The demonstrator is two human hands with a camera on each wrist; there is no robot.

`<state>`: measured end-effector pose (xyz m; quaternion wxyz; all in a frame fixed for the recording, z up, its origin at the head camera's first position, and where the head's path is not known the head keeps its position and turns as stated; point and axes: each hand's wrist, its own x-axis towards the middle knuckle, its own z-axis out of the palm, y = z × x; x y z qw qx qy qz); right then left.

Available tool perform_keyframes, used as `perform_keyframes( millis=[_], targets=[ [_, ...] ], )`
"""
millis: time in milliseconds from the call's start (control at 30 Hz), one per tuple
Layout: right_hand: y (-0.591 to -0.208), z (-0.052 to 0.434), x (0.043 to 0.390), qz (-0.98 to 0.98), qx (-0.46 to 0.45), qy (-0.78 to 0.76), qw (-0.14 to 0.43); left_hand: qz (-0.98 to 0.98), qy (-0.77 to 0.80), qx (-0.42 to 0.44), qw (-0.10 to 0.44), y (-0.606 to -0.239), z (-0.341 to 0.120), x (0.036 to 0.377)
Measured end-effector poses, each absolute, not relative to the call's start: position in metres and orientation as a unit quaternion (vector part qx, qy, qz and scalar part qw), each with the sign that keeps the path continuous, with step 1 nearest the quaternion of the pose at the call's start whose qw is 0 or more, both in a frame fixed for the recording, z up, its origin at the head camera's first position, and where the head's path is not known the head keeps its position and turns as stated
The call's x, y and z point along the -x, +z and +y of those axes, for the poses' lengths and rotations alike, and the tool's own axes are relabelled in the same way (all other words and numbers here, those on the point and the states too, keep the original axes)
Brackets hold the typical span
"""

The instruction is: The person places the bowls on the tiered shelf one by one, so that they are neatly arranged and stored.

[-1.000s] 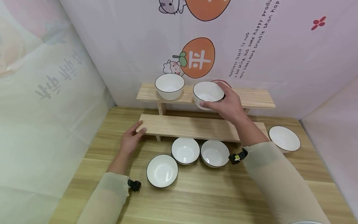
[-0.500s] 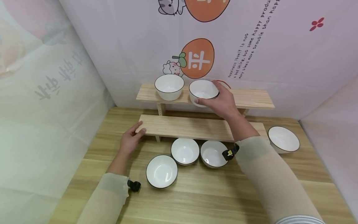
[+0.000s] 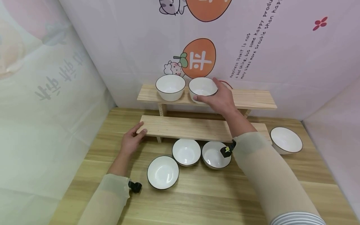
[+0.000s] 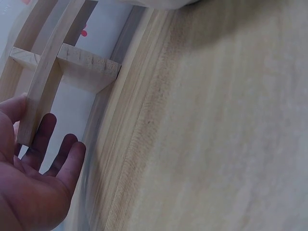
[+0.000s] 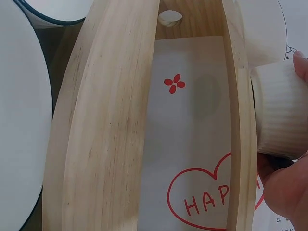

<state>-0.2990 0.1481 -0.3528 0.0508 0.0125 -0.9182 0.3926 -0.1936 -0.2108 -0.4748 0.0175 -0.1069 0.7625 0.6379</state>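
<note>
Left hand (image 3: 131,140) rests flat-fingered on the left end of the lower shelf (image 3: 194,128), holding nothing. On the upper shelf (image 3: 253,98), one bowl (image 3: 170,86) stands and the right hand (image 3: 222,99) grips a second bowl (image 3: 203,88) beside it (apparently just landing). Four bowls look left: three (image 3: 186,151) in front of the lower shelf, one (image 3: 286,140) off its right end.

Writing on the backdrop only

The back wall (image 3: 281,62) carries an orange fruit (image 3: 199,58) printed with the white Chinese character 平. To its right, slanted lines of small English text (image 3: 248,51) read in part "Happiness itself is not a bad thing, but some happy produ… many times more trouble than hap…"; the line ends are cut off. The left wall (image 3: 33,103) shows faint grey Chinese characters (image 3: 60,78), too washed out to read. In the right wrist view, a red heart (image 5: 211,199) drawn on the backdrop holds the letters "HAP", the rest hidden behind the shelf.
</note>
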Motion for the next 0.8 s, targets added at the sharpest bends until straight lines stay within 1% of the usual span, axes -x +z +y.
perform_keyframes(
  millis=[633, 800],
  targets=[
    [-0.353, 0.137, 0.305, -0.915, -0.025, 0.4, 0.047, 0.765, 0.635, 0.105, 0.011, -0.476, -0.209, 0.192],
    [-0.353, 0.137, 0.306, -0.916, -0.03, 0.398, 0.045, 0.761, 0.639, 0.11, 0.009, -0.489, -0.213, 0.2]
  ],
)
